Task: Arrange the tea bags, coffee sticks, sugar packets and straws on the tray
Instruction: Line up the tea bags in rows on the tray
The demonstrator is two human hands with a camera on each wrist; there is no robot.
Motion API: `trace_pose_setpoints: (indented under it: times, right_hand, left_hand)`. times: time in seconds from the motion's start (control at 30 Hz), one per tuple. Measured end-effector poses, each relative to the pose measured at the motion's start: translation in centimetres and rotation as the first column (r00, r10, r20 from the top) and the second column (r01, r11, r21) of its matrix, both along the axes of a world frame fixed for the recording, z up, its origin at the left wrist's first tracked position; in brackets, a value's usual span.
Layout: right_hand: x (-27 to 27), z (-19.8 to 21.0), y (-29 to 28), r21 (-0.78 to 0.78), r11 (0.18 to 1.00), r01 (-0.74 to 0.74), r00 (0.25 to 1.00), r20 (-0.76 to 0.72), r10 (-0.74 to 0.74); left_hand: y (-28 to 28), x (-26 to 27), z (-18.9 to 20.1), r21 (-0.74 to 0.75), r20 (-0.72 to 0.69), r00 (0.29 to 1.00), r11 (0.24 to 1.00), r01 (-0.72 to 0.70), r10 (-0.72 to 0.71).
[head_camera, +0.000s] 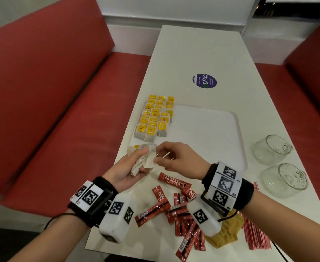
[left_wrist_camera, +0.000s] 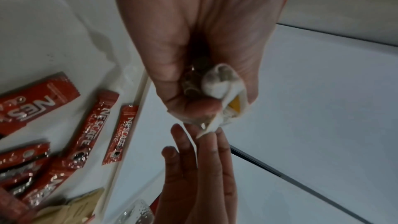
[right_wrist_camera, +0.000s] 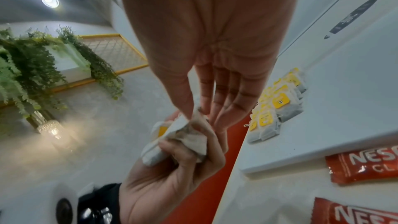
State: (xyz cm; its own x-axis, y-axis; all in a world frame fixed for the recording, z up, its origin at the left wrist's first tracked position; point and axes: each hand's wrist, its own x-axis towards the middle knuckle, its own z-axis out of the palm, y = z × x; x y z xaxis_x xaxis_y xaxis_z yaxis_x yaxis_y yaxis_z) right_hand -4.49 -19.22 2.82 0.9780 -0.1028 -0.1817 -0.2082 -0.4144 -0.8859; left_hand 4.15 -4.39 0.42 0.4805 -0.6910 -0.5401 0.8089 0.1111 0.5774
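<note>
My left hand (head_camera: 136, 161) grips a crumpled bunch of tea bags (head_camera: 144, 160) above the table's left edge. My right hand (head_camera: 158, 154) pinches the top corner of one tea bag in that bunch between thumb and forefinger. The right wrist view shows this pinch (right_wrist_camera: 198, 111) on the bunch (right_wrist_camera: 187, 139). Rows of yellow-tagged tea bags (head_camera: 155, 116) lie on the left part of the white tray (head_camera: 212, 129). Red coffee sticks (head_camera: 174, 205) are scattered on the table below my hands. Brown sugar packets (head_camera: 225, 235) and red-striped straws (head_camera: 253, 229) lie under my right wrist.
Two glass cups (head_camera: 272, 148) (head_camera: 286, 178) lie on their sides right of the tray. A round blue sticker (head_camera: 204, 80) marks the far table. Red bench seats (head_camera: 60, 110) flank the table on both sides.
</note>
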Motion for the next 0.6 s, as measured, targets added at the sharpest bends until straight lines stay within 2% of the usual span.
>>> trace_pose_setpoints:
  times: [0.13, 0.23, 0.37, 0.6]
  right_hand:
    - [0.1, 0.4, 0.1, 0.156, 0.984, 0.087, 0.996, -0.036, -0.082]
    - [0.4, 0.1, 0.3, 0.197, 0.972, 0.129, 0.992, -0.042, -0.123]
    - [1.0, -0.8, 0.2, 0.205, 0.96, 0.189, 0.982, -0.045, -0.184]
    - [2.2, -0.5, -1.2, 0.338, 0.914, 0.224, 0.974, -0.035, -0.225]
  left_hand:
    - [-0.1, 0.1, -0.2, -0.03, -0.068, 0.997, 0.999, 0.024, -0.026]
    - [-0.5, -0.3, 0.0, -0.01, -0.061, 0.996, 0.998, 0.059, -0.059]
    - [-1.3, -0.3, 0.0, -0.028, -0.026, 0.993, 0.993, 0.115, -0.116]
    - [-2.4, 0.7, 0.1, -0.007, 0.097, 0.994, 0.999, 0.045, -0.044]
